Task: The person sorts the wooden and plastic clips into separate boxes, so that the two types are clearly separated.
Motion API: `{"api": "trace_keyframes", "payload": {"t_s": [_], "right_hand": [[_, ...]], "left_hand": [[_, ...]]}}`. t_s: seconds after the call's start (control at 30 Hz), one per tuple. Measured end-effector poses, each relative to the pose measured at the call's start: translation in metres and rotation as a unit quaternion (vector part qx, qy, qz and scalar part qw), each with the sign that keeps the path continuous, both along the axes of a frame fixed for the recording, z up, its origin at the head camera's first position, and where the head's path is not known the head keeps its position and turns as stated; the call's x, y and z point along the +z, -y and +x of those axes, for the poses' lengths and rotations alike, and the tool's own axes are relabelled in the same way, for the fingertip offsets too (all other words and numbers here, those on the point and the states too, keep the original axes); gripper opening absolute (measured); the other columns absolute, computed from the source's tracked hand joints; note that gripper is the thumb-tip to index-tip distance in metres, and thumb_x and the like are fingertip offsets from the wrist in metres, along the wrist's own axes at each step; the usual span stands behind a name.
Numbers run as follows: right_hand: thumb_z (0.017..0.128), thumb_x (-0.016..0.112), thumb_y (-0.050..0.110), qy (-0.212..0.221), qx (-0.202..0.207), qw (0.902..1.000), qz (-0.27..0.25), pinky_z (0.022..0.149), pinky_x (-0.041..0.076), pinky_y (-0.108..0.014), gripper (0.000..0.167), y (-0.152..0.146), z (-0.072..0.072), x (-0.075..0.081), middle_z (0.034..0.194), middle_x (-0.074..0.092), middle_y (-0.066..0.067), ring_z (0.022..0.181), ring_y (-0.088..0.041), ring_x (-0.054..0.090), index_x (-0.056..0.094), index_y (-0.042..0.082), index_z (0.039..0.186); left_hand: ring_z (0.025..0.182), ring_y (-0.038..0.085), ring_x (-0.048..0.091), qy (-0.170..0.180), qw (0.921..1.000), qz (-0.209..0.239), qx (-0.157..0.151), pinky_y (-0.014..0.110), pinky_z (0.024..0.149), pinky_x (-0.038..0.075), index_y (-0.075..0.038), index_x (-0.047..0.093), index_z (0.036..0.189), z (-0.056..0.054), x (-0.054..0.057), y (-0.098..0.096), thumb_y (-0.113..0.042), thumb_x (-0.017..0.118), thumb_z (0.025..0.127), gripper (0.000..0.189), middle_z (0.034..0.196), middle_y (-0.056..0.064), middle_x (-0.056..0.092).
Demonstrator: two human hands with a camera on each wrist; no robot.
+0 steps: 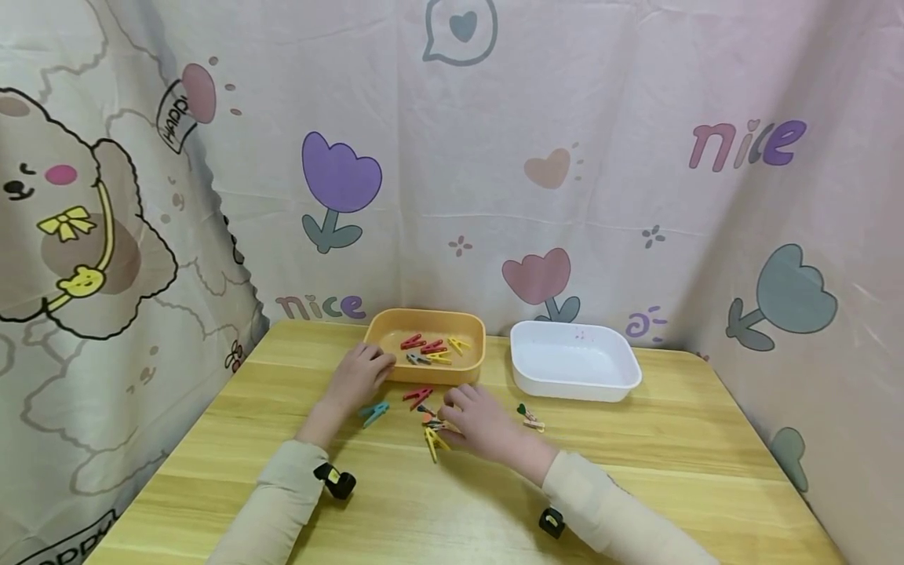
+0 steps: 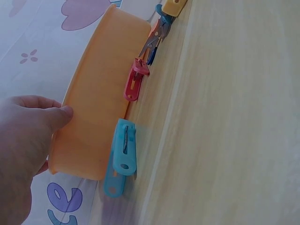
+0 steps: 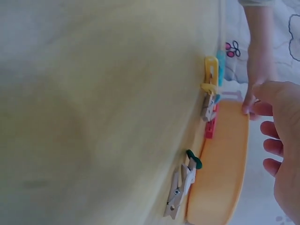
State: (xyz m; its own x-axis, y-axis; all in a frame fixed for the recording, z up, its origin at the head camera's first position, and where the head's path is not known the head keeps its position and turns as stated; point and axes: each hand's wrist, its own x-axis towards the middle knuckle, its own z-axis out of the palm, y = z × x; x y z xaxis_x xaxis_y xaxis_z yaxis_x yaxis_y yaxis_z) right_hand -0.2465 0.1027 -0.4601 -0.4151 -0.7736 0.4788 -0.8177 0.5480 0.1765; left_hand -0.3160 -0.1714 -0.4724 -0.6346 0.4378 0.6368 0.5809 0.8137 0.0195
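Observation:
In the head view my left hand (image 1: 359, 378) holds the near left corner of an orange plastic tray (image 1: 427, 377). The left wrist view shows the thumb on its outer wall and the fingers behind the rim. Red, yellow and grey-blue clothespins (image 1: 432, 346) lie inside. Before the tray are a blue clothespin (image 1: 376, 413), a red clothespin (image 1: 420, 396) and a yellow clothespin (image 1: 435, 445). My right hand (image 1: 483, 424), fingers loosely bent, is over a wooden clothespin (image 3: 207, 108) beside the yellow one. In the right wrist view nothing shows between its fingers.
A white plastic tray (image 1: 575, 388) stands right of the orange one. Wooden clothespins, one with a green heart (image 1: 523, 410), lie on the table (image 1: 636, 471) in front of it. A printed curtain (image 1: 452, 188) hangs behind and along both sides.

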Motion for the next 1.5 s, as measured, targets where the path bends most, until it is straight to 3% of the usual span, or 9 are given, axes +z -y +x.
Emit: {"api": "trace_keyframes", "payload": {"t_s": [0.23,0.57,0.93,1.3,1.5], "right_hand": [[0.089,0.067,0.044,0.006,-0.002,0.998,0.062,0.078,0.04,-0.028,0.021,-0.001,0.008,-0.004,0.102,0.057,0.006,0.093,-0.012,0.051,0.061,0.024,0.09],[0.093,0.06,0.046,0.018,-0.021,0.9921,0.122,0.08,0.039,-0.029,0.022,-0.002,0.015,-0.005,0.104,0.056,0.006,0.096,-0.013,0.049,0.061,0.025,0.094],[0.093,0.061,0.046,0.017,-0.026,0.9925,0.119,0.08,0.038,-0.029,0.021,-0.001,0.013,-0.012,0.101,0.054,0.007,0.094,-0.012,0.048,0.06,0.026,0.09],[0.094,0.059,0.048,0.024,-0.038,0.9876,0.15,0.084,0.04,-0.029,0.024,0.001,0.012,-0.013,0.106,0.056,0.006,0.099,-0.013,0.049,0.062,0.025,0.09],[0.094,0.058,0.048,0.032,-0.044,0.9863,0.156,0.085,0.04,-0.029,0.024,0.002,0.012,-0.014,0.108,0.056,0.006,0.1,-0.013,0.049,0.064,0.025,0.092]], "left_hand": [[0.08,0.023,0.052,-0.003,1.0,0.002,0.0,0.037,0.07,0.046,-0.013,0.073,0.094,0.001,0.002,-0.001,-0.015,0.074,0.086,0.008,0.085,0.006,0.062],[0.08,0.024,0.052,0.005,1.0,-0.001,0.002,0.037,0.072,0.046,-0.012,0.073,0.095,0.002,0.003,-0.001,-0.015,0.073,0.086,0.009,0.086,0.006,0.062],[0.078,0.023,0.051,-0.012,0.9999,0.002,-0.004,0.036,0.07,0.046,-0.012,0.073,0.093,0.001,0.001,0.0,-0.015,0.075,0.085,0.009,0.084,0.005,0.062],[0.082,0.024,0.051,0.024,0.9997,0.0,0.007,0.037,0.072,0.046,-0.013,0.073,0.097,0.002,0.002,0.0,-0.017,0.07,0.089,0.009,0.088,0.006,0.063],[0.082,0.023,0.052,0.017,0.9998,0.001,0.007,0.037,0.073,0.046,-0.014,0.073,0.096,0.003,0.002,0.0,-0.017,0.071,0.089,0.008,0.088,0.006,0.063]]}}
